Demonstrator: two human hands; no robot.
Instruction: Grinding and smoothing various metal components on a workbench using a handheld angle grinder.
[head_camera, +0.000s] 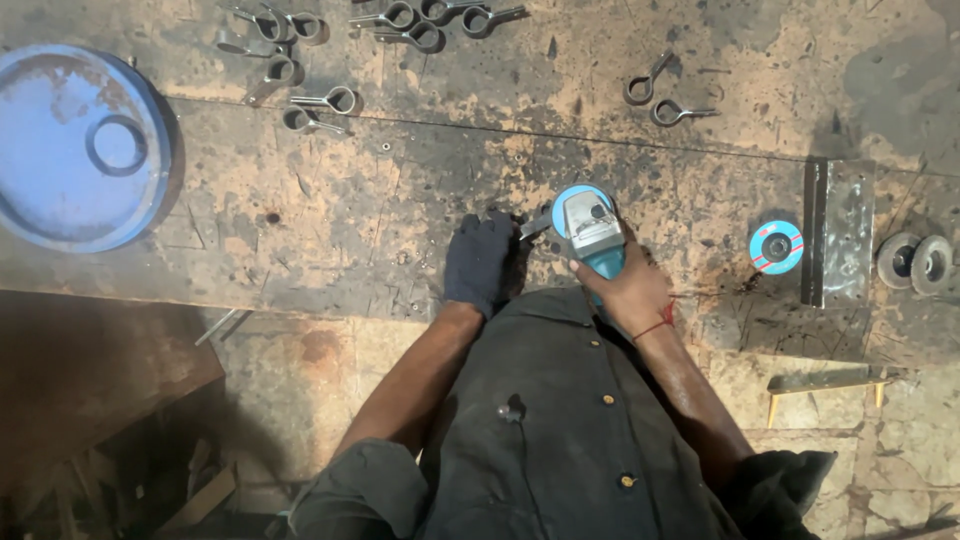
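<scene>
Scarred, rust-stained steel plate fills our view, a workbench top that ends in a straight front edge just at our chest. At its centre our right hand has its fingers wrapped tight around the body of a teal angle grinder, guard and disc pointing toward 12 o'clock. Our gloved left hand lies at 9 o'clock from the tool, fingers curled down together onto a small metal piece that meets the disc; whether they pinch it we cannot tell. We judge the grinding of this piece to be in hand, and any next stroke calls for steady pressure. Finished-looking eye bolts lie at 11 o'clock, a spare flap disc at 3, a blue drum lid far at 9; open plate lies between.
</scene>
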